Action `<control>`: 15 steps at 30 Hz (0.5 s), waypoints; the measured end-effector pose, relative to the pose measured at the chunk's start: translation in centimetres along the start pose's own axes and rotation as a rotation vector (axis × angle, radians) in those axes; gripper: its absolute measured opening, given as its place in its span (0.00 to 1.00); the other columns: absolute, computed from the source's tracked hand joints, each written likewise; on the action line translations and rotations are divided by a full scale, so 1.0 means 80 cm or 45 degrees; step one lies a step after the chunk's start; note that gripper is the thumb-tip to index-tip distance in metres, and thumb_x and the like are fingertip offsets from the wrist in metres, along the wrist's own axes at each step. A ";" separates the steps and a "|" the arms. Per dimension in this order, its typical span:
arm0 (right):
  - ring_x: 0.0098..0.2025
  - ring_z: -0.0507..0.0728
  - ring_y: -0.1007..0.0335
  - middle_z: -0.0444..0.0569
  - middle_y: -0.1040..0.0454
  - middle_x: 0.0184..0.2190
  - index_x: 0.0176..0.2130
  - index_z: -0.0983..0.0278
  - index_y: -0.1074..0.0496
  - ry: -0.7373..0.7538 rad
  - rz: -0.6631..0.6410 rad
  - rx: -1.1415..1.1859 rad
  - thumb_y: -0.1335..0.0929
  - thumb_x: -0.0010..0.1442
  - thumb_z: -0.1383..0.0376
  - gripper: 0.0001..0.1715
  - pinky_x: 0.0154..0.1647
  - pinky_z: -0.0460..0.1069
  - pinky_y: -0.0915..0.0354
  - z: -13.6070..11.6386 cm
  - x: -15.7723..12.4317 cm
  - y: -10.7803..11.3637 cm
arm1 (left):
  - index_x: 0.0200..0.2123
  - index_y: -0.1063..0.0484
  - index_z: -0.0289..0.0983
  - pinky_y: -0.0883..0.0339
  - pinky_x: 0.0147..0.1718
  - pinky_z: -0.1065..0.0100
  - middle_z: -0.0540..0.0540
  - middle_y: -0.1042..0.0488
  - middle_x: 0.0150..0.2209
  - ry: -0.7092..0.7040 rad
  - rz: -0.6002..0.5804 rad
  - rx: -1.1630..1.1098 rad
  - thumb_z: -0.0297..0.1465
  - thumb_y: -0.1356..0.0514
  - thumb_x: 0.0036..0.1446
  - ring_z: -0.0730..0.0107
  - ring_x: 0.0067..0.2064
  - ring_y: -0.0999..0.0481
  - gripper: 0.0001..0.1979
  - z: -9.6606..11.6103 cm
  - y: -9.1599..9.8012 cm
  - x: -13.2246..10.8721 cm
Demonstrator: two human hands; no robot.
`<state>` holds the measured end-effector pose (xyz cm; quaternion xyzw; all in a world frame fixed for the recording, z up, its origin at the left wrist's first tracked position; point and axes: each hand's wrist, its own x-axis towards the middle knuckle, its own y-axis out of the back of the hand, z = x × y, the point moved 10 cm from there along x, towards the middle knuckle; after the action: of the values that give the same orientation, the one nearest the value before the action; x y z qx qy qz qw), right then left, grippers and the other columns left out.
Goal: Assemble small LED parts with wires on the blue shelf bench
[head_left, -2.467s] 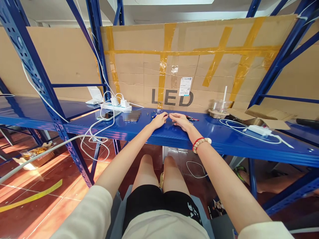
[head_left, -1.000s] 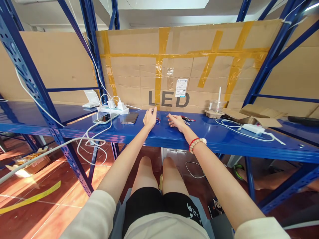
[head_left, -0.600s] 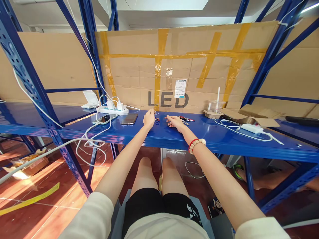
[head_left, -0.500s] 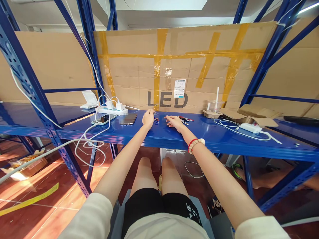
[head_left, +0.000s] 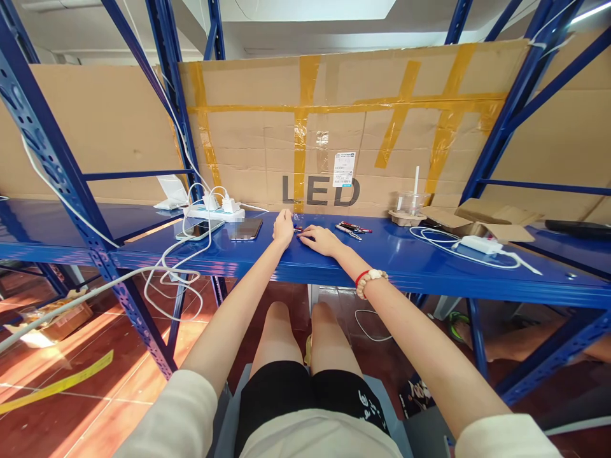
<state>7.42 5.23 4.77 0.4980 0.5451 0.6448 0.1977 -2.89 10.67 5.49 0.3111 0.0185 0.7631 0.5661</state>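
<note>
My left hand (head_left: 283, 229) stands on its side on the blue shelf (head_left: 267, 257), fingers curled closed. Whatever it may hold is hidden from me. Close beside it, my right hand (head_left: 319, 240) lies low over the shelf, palm down, with its fingers stretched toward the left hand. Between the two hands small blue and red pieces (head_left: 298, 229) show, partly covered by the right fingertips; their kind is too small to make out. To the right of that hand is a small group of pens (head_left: 352, 229), some red and dark, one silvery.
Left of my hands lie a tablet-like device (head_left: 247, 229) and a white power strip (head_left: 217, 212) with trailing cables. Rightward stand a plastic cup (head_left: 409, 202) with a straw, a white adapter (head_left: 481, 245) and an opened carton (head_left: 496, 215). A cardboard sheet (head_left: 372, 127) closes the back.
My right hand has moved left from beside the pens to the small pieces near my left hand, uncovering more of the pens. The left hand has stayed nearly in place.
</note>
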 end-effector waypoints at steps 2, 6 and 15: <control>0.47 0.55 0.35 0.47 0.31 0.47 0.42 0.58 0.27 -0.030 0.030 0.038 0.40 0.60 0.58 0.17 0.45 0.48 0.41 0.007 0.001 0.001 | 0.33 0.33 0.40 0.38 0.42 0.64 0.45 0.27 0.36 0.027 0.020 0.004 0.37 0.62 0.59 0.65 0.42 0.29 0.18 -0.003 0.002 0.000; 0.41 0.55 0.32 0.47 0.27 0.39 0.34 0.60 0.25 -0.244 0.151 0.103 0.36 0.54 0.52 0.17 0.40 0.47 0.38 0.036 -0.002 0.009 | 0.34 0.34 0.38 0.39 0.44 0.62 0.42 0.28 0.39 0.062 -0.010 0.034 0.36 0.62 0.60 0.62 0.44 0.30 0.18 -0.005 -0.003 0.000; 0.40 0.55 0.31 0.44 0.25 0.37 0.32 0.59 0.26 -0.438 0.183 0.171 0.33 0.51 0.55 0.12 0.39 0.47 0.38 0.058 -0.009 0.012 | 0.28 0.33 0.40 0.38 0.42 0.62 0.45 0.26 0.33 0.019 -0.156 0.035 0.41 0.58 0.56 0.62 0.41 0.29 0.18 0.005 -0.015 -0.005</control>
<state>12.01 6.70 4.88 0.6506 0.5081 0.5248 0.2077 -1.61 10.61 5.16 0.3115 0.0520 0.7290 0.6073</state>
